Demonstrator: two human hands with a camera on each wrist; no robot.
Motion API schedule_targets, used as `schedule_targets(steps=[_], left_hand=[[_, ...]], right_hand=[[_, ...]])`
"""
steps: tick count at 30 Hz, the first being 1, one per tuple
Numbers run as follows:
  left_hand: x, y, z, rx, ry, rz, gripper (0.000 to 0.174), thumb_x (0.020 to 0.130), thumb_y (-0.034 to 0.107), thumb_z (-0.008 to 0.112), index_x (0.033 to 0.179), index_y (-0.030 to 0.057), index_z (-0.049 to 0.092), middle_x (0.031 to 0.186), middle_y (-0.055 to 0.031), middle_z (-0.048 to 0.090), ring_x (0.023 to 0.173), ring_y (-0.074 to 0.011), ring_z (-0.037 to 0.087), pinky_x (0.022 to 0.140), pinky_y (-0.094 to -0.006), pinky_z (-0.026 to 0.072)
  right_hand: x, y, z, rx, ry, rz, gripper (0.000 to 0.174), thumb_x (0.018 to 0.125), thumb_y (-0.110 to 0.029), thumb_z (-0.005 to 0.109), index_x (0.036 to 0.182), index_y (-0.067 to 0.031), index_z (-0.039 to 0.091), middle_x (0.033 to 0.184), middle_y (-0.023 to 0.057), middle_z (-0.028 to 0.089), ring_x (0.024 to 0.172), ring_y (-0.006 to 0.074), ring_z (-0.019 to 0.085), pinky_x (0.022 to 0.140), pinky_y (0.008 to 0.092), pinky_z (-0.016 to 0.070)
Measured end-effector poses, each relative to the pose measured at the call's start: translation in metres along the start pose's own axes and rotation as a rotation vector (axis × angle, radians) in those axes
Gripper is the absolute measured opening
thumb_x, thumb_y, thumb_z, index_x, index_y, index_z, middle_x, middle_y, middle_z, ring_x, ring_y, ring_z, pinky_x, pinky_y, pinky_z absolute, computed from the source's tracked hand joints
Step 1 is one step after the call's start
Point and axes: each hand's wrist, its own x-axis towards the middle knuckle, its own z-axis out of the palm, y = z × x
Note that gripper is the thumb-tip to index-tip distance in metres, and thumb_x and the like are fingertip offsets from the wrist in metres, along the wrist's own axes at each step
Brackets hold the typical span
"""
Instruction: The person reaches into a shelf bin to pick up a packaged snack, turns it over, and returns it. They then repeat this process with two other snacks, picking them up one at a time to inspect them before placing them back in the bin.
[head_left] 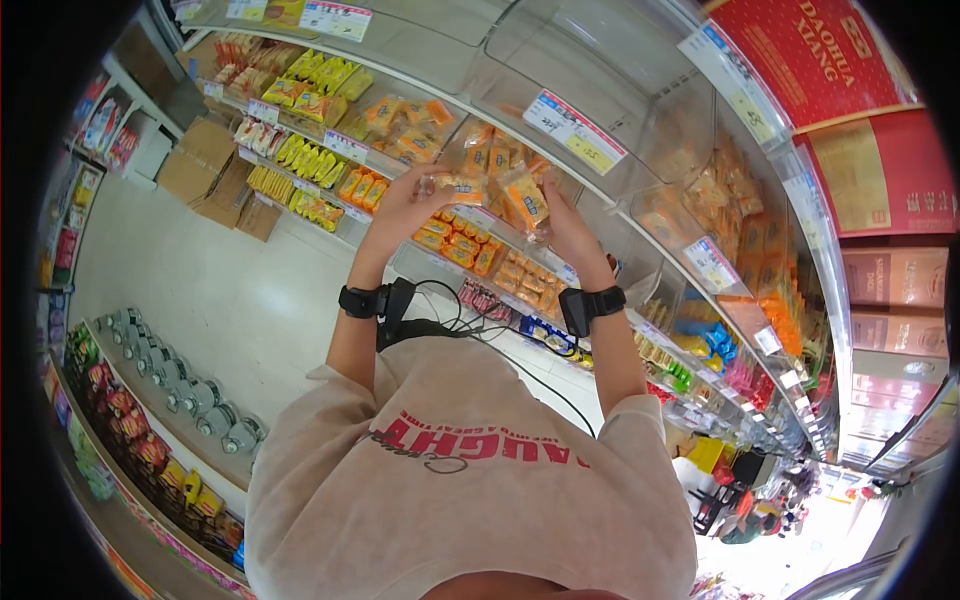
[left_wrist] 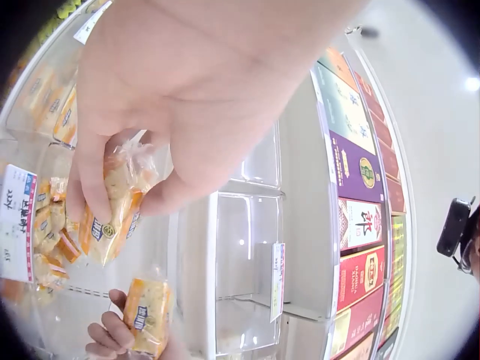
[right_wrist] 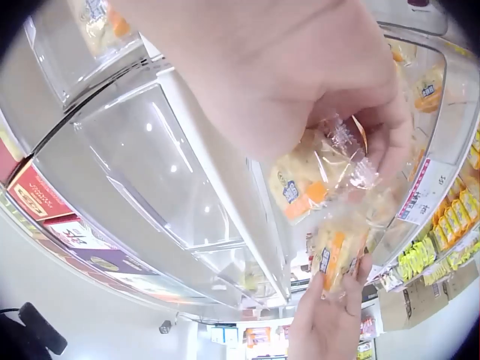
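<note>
In front of the shelf, my left hand [head_left: 405, 210] pinches a clear-wrapped snack packet [head_left: 460, 188] with an orange band and a dark blue logo. The left wrist view shows the same packet [left_wrist: 112, 214] between thumb and fingers, with its crimped wrapper end inside the hand. My right hand [head_left: 572, 235] grips a second packet of the same kind [head_left: 525, 200], tilted, just to the right of the first. Close up in the right wrist view, this second packet [right_wrist: 300, 184] has crinkled film bunched under the fingers. Similar packets [head_left: 410, 130] lie in clear bins just beyond both hands.
Yellow snack packs [head_left: 318, 75] fill the shelf to the left. A price label [head_left: 575, 130] hangs on the bin edge beyond the hands. Cardboard boxes [head_left: 205, 165] stand on the floor at the left. Red gift boxes [head_left: 880, 165] line the upper shelf. Cables [head_left: 465, 315] hang between the wrists.
</note>
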Motion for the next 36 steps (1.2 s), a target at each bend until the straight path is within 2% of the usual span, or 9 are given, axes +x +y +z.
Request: schedule_targets(steps=[2,5,8,11,14,20,29,32,36], left_hand=[[-0.004,0.011,0.005,0.006,-0.037,-0.054,0.042,0.102,0.017,0.071,0.138,-0.0017,0.063,0.11,-0.0078,0.073,0.103,-0.0153,0.074,0.089,-0.0279,0.0592],[-0.004,0.015,0.011,-0.047,-0.08,-0.045,0.042,0.104,0.02,0.067,0.139,-0.0021,0.062,0.116,-0.0103,0.071,0.109,-0.0174,0.073,0.095,-0.0292,0.0588],[-0.004,0.014,0.012,-0.131,-0.061,-0.087,0.043,0.105,0.023,0.065,0.14,-0.0021,0.062,0.124,-0.0126,0.069,0.113,-0.0188,0.072,0.101,-0.0312,0.0578],[-0.005,0.014,0.016,-0.177,-0.004,-0.069,0.047,0.105,0.029,0.067,0.139,-0.0034,0.063,0.11,-0.0058,0.07,0.104,-0.0142,0.07,0.091,-0.0294,0.0598],[-0.01,0.033,0.02,-0.078,-0.119,-0.136,0.049,0.103,0.031,0.069,0.14,-0.001,0.062,0.127,-0.0117,0.067,0.113,-0.0172,0.069,0.1,-0.0327,0.0579],[-0.013,0.035,0.019,0.09,-0.129,-0.009,0.056,0.1,0.037,0.076,0.141,0.0011,0.063,0.123,-0.0068,0.066,0.102,-0.0098,0.063,0.078,-0.0264,0.0524],[-0.029,0.04,0.001,-0.064,-0.101,-0.033,0.046,0.098,0.032,0.078,0.133,0.0048,0.069,0.118,-0.0062,0.068,0.095,-0.0088,0.065,0.073,-0.0252,0.0542],[-0.031,0.034,-0.01,-0.036,-0.068,-0.015,0.041,0.099,0.031,0.077,0.129,0.0043,0.071,0.115,-0.0041,0.068,0.093,-0.008,0.065,0.076,-0.0257,0.0571],[-0.033,0.02,-0.021,-0.212,0.041,-0.117,0.044,0.102,0.032,0.073,0.134,0.0038,0.067,0.123,-0.005,0.067,0.114,-0.014,0.066,0.089,-0.0335,0.0618]], right_hand=[[-0.007,-0.01,-0.001,0.333,-0.113,0.213,0.087,0.106,-0.074,0.044,0.147,0.0015,0.056,0.133,0.0122,0.066,0.107,0.0179,0.066,0.091,0.0292,0.0536],[-0.037,-0.038,0.009,0.209,-0.037,0.13,0.07,0.108,-0.056,0.056,0.148,0.0011,0.054,0.123,0.013,0.068,0.103,0.0151,0.064,0.083,0.0289,0.053],[-0.021,0.002,0.003,0.07,0.007,-0.122,0.061,0.105,-0.046,0.068,0.144,-0.0002,0.058,0.123,0.0105,0.068,0.103,0.0138,0.063,0.085,0.0285,0.0513],[-0.019,0.005,0.001,-0.056,-0.08,-0.283,0.062,0.098,-0.037,0.079,0.143,-0.0018,0.056,0.121,0.0076,0.069,0.097,0.0136,0.064,0.079,0.0291,0.052],[-0.029,-0.014,0.012,-0.355,0.003,-0.566,0.057,0.092,-0.029,0.086,0.137,-0.0037,0.06,0.117,0.0078,0.068,0.102,0.0175,0.065,0.081,0.0288,0.0537],[-0.016,-0.006,0.036,-0.268,0.108,-0.669,0.052,0.084,-0.022,0.093,0.127,-0.0068,0.068,0.118,0.0084,0.064,0.097,0.0208,0.065,0.084,0.0323,0.0573],[-0.011,-0.008,0.063,-0.234,0.064,-0.753,0.047,0.09,-0.02,0.087,0.13,-0.0065,0.066,0.122,0.0094,0.063,0.103,0.0216,0.066,0.085,0.0332,0.0569],[0.019,0.011,0.051,0.088,0.119,-0.482,0.044,0.097,-0.019,0.077,0.136,-0.0057,0.062,0.121,0.014,0.064,0.108,0.027,0.066,0.09,0.0361,0.0564],[0.08,0.043,0.006,-0.641,0.323,-0.333,0.052,0.097,-0.006,0.064,0.147,-0.0039,0.054,0.142,0.0213,0.061,0.136,0.0326,0.056,0.104,0.0442,0.0535]])
